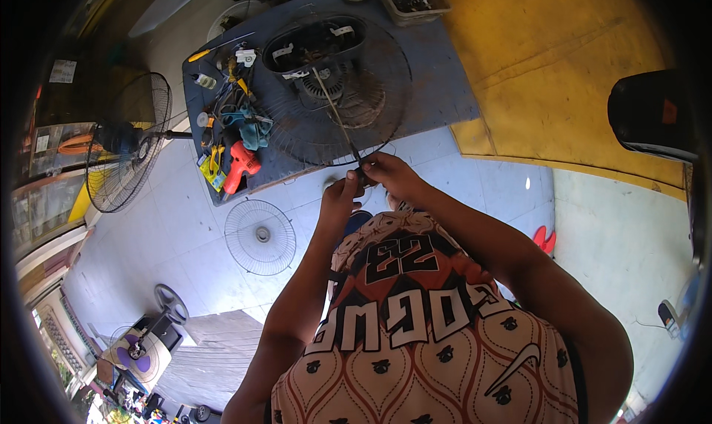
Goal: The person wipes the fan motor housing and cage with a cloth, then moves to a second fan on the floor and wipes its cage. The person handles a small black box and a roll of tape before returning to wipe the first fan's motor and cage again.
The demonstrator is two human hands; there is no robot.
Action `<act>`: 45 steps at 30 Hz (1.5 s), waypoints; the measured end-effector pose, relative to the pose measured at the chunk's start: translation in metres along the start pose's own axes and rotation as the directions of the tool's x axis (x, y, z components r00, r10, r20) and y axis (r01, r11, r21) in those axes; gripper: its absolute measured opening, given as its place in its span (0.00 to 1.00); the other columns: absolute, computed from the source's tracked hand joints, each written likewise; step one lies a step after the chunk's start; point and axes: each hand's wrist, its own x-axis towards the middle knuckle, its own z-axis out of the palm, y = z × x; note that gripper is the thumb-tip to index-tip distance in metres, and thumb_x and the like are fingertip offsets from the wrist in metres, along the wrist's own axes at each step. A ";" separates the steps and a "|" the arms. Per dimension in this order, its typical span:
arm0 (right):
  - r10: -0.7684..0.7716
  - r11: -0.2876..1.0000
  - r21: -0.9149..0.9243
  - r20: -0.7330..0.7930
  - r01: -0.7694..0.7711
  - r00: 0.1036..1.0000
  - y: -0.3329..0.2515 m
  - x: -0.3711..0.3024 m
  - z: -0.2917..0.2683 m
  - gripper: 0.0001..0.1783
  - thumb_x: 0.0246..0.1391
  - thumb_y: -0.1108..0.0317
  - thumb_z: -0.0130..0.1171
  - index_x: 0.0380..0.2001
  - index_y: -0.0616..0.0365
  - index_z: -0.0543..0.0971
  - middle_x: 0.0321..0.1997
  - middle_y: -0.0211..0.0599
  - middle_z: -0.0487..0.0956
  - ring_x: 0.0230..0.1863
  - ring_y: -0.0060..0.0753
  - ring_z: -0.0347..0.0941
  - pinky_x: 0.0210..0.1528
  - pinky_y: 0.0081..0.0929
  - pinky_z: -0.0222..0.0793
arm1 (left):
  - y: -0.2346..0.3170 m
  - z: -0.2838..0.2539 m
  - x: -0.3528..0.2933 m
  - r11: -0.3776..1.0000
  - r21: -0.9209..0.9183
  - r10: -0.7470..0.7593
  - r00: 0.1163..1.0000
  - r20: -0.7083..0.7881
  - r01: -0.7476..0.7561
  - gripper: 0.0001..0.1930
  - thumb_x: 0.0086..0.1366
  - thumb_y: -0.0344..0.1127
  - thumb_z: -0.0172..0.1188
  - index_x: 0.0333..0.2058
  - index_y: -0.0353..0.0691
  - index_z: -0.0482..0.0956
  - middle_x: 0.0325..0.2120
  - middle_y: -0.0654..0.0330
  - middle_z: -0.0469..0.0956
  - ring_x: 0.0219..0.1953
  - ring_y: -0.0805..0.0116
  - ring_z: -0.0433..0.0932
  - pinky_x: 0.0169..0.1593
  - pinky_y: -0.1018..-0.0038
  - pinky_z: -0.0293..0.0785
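Observation:
Both of my hands meet at the table's near edge, fingers pinched together. My left hand (342,194) and my right hand (391,176) close on the dark end of a long thin rod or cord (338,116); its exact kind I cannot make out. From my fingers it runs up to a disassembled electric fan on the blue table. The fan's black oval housing (278,62) faces up with its inside exposed. Around and below it spreads a round wire fan grille (404,68), and a dark motor part (324,85) shows through the wires.
Left on the table (437,90) lie a red heat-gun-shaped tool (241,166), teal power tool (254,129), yellow-handled pliers (215,159) and a screwdriver (199,55). A parts tray (409,14) stands behind. Another grille (261,255) is on the floor; a standing fan (126,143) is left.

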 end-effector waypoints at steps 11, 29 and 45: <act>-0.164 0.981 0.044 -0.325 0.188 0.931 -0.003 0.009 0.037 0.12 0.67 0.65 0.59 0.38 0.65 0.83 0.33 0.37 0.82 0.33 0.29 0.76 0.39 0.32 0.71 | -0.006 0.025 0.008 0.999 0.033 0.008 0.990 -0.142 -0.004 0.26 0.76 0.53 0.50 0.45 0.31 0.82 0.35 0.56 0.83 0.36 0.68 0.81 0.40 0.71 0.76; 0.003 0.648 0.755 0.135 -0.105 0.991 -0.008 -0.028 -0.028 0.10 0.68 0.60 0.62 0.45 0.52 0.78 0.33 0.25 0.77 0.33 0.17 0.72 0.32 0.23 0.65 | 0.058 0.015 0.071 0.728 0.328 0.529 0.798 0.289 -0.602 0.20 0.66 0.31 0.66 0.56 0.39 0.79 0.67 0.53 0.68 0.65 0.60 0.71 0.63 0.65 0.70; -0.083 0.970 -0.219 0.098 0.103 0.992 -0.029 -0.029 -0.020 0.19 0.61 0.69 0.63 0.54 0.62 0.80 0.47 0.39 0.84 0.47 0.32 0.79 0.50 0.31 0.75 | 0.016 -0.002 -0.034 0.936 0.123 0.328 0.944 0.026 -0.328 0.27 0.72 0.54 0.60 0.52 0.32 0.79 0.60 0.50 0.66 0.57 0.58 0.71 0.61 0.61 0.70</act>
